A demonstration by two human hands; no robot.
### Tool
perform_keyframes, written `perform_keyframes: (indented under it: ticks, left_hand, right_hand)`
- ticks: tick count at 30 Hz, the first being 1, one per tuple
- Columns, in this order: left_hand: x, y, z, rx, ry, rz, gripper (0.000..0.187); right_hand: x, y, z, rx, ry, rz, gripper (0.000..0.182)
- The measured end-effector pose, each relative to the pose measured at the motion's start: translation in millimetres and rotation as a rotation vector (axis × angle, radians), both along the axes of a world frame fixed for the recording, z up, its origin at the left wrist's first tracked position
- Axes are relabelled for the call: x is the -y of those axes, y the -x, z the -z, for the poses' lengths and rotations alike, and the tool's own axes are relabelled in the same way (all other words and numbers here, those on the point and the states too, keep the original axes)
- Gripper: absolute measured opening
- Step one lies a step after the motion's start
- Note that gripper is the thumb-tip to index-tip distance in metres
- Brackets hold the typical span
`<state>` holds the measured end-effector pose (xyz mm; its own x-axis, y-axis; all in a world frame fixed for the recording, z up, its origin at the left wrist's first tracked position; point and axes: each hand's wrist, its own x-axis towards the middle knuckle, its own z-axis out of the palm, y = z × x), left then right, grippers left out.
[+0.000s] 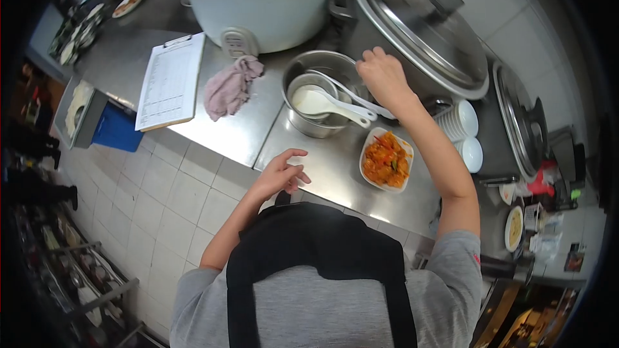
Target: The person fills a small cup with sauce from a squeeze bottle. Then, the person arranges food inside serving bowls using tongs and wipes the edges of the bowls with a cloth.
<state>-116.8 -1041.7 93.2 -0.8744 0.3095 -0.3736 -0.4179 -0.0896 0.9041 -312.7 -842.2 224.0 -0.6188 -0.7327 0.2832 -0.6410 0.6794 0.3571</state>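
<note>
My right hand (pixel 384 78) is closed in a fist above the back right of the steel pot (pixel 317 130); what its fingers hold, if anything, is hidden. Inside that pot stand a smaller metal container and white rice paddles (pixel 325 104), their handles sticking out to the right. My left hand (pixel 282 175) hangs at the counter's front edge with its fingers apart, holding nothing. Between my right forearm and the pot sits a square white bowl (pixel 385 160) of orange-red food with sauce.
A large rice cooker (pixel 271 16) stands behind the pot, with a lidded one (pixel 422 32) to its right. Left lie a pinkish cloth (pixel 232 87) and a clipboard (pixel 169 82). Stacked white bowls (pixel 459 121) stand beyond my right forearm. The metal counter (pixel 303 164) ends near my body.
</note>
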Motion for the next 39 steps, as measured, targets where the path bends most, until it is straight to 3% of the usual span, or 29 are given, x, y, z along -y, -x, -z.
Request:
perform_keyframes:
  ticks: [2, 6, 8, 12, 14, 16, 19, 26, 34, 39]
  left_hand:
    - [22, -13, -1, 0.016, 0.003, -0.082, 0.038]
    - [56, -42, 1, 0.034, 0.006, -0.277, 0.039]
    - [68, -53, 2, 0.038, 0.01, -0.377, 0.039]
    - [82, -57, 5, 0.057, -0.008, -0.453, 0.041]
    - [85, -51, 1, 0.04, -0.005, -0.442, 0.04]
    - [82, -43, -2, 0.028, -0.016, -0.427, 0.04]
    - [79, -27, -7, -0.003, -0.007, -0.35, 0.039]
    - [63, -2, -10, -0.018, -0.021, -0.185, 0.038]
    - [44, 15, -2, 0.004, -0.046, -0.012, 0.037]
    - [18, 32, 1, 0.026, -0.055, 0.138, 0.036]
  right_hand:
    - [13, 20, 19, 0.073, -0.139, -0.105, 0.005]
    - [21, 52, 46, 0.253, -0.207, -0.207, 0.007]
    - [26, 55, 24, 0.246, -0.045, -0.201, 0.014]
    - [25, 55, 28, 0.248, -0.044, -0.242, 0.014]
    - [28, 53, 29, 0.29, -0.078, -0.265, 0.014]
    - [32, 43, 14, 0.216, 0.085, -0.208, 0.013]
    - [17, 44, 40, 0.289, -0.151, -0.157, 0.016]
    - [16, 21, -56, 0.037, 0.107, -0.16, 0.017]
    - [36, 49, -7, 0.024, 0.131, -0.013, 0.021]
    - [35, 30, -35, 0.139, 0.264, 0.042, 0.014]
